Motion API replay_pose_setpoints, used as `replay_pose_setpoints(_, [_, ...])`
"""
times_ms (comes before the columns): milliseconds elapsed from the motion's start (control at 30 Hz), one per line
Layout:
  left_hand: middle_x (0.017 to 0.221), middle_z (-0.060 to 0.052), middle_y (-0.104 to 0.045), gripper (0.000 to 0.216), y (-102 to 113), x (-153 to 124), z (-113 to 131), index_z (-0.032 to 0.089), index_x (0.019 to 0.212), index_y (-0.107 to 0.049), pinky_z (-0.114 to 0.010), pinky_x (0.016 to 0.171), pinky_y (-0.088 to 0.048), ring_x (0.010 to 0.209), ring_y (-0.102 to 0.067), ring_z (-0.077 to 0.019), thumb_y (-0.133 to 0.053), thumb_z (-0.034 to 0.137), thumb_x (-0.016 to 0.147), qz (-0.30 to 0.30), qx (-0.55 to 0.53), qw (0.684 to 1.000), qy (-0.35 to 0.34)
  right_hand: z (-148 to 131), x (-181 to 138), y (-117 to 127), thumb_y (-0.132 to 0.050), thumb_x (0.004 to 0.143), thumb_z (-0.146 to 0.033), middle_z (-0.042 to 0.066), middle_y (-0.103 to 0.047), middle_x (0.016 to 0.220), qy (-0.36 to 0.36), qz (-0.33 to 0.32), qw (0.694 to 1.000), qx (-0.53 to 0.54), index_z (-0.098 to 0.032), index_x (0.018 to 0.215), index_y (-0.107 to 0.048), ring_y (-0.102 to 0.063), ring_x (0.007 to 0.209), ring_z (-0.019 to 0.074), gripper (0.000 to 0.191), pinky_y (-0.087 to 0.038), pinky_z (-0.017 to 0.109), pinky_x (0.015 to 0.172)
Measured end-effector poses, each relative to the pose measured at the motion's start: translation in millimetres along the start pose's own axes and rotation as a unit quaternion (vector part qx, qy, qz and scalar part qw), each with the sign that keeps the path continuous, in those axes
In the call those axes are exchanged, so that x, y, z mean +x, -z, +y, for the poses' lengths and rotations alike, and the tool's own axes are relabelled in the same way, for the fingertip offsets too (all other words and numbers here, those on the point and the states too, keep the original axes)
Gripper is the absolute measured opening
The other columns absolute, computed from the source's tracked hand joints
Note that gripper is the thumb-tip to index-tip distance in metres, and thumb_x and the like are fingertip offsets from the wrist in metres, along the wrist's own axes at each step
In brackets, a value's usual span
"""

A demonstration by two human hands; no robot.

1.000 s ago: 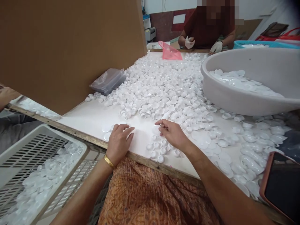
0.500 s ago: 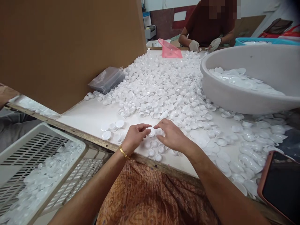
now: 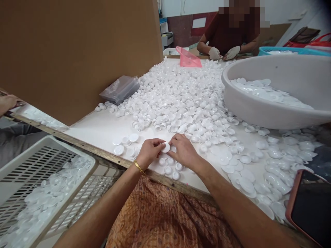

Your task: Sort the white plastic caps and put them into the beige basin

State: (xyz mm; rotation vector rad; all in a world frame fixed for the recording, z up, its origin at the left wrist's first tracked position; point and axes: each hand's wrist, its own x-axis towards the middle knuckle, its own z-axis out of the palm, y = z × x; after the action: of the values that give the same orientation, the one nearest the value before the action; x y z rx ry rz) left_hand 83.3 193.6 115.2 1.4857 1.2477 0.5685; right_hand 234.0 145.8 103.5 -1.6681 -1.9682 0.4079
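Note:
Between the fingertips of both my hands, a small white saucer is held just above the near table edge. My left hand, with a gold bracelet at the wrist, pinches its left side between thumb and fingers. Curled in from the other side, my right hand has thumb and fingertips at the saucer's right edge. Below the hands lie several small white round pieces. A small group of white saucers lies to the left. Beyond my hands spreads a big heap of small white toy cups.
A large pale basin of white pieces stands at right, a phone near the front right. At lower left is a slotted basket. A cardboard panel borders the left. A gloved co-worker sits opposite, beside a pink scoop.
My right hand has moved left and its fingers have closed in to the saucer's edge. The saucer in my left fingers has tilted slightly. The view has shifted a little.

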Motion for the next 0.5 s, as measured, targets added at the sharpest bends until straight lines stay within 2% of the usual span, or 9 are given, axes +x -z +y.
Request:
replay_pose_setpoints(233, [0.050,0.002,-0.055,0.022,0.1,-1.5,7.9,0.009,0.081,-0.064,-0.017,0.042,-0.035,0.042,-0.045,-0.0059,-0.063,0.025,0.066,-0.044,-0.072,0.995,0.044,-1.3,2.4,-3.7,-0.063,0.075,-0.034,0.007,-0.054,0.088,-0.012,0.008,0.999,-0.030,-0.016,0.081,-0.062,-0.047,0.090,0.0199,0.019,-0.040,0.031,0.076])
replay_pose_setpoints(400, [0.048,0.003,-0.053,0.018,0.4,0.5,7.9,0.011,0.082,-0.063,-0.019,0.040,-0.038,0.040,-0.046,-0.0079,-0.059,0.023,0.070,-0.049,-0.026,0.998,0.039,-2.0,0.1,-2.6,-0.064,0.074,-0.031,0.008,-0.056,0.089,-0.013,0.009,0.999,-0.052,-0.016,0.083,-0.061,-0.048,0.091,0.0217,0.018,-0.041,0.033,0.076])
replay_pose_setpoints(500, [0.045,0.005,-0.049,0.019,1.9,3.1,7.9,0.013,0.085,-0.062,-0.019,0.040,-0.036,0.039,-0.044,-0.0079,-0.058,0.025,0.071,-0.057,0.029,0.997,0.040,-6.0,-4.4,4.7,-0.064,0.074,-0.029,0.008,-0.056,0.095,-0.007,0.019,0.999,-0.040,-0.017,0.097,-0.059,-0.048,0.095,0.0234,0.026,-0.041,0.036,0.078])
